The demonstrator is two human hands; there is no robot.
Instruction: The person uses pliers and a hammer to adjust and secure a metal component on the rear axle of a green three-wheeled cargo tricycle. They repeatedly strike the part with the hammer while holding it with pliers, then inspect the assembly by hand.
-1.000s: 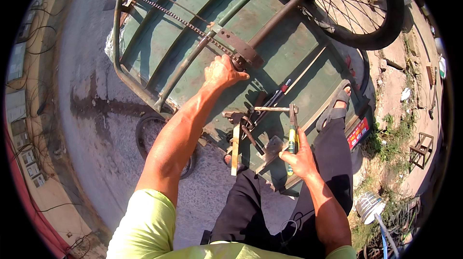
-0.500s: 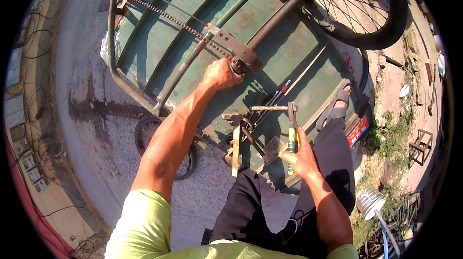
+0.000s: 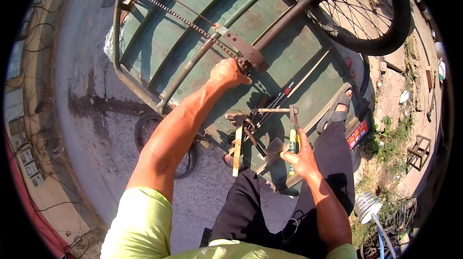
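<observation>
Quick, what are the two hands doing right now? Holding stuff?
Left hand: closed, gripping the rusty chain bracket on the green cart frame.
Right hand: closed around a green-handled tool.

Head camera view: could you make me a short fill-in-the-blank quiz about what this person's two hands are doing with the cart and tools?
1. The left hand rests on the rusty bracket where the ____ runs along the green cart frame.
2. The right hand holds a tool with a green and ____ handle.
3. The spoked ____ sits at the upper right of the cart.
4. On the person's foot is a ____.

Missing words: chain; yellow; wheel; sandal
</observation>
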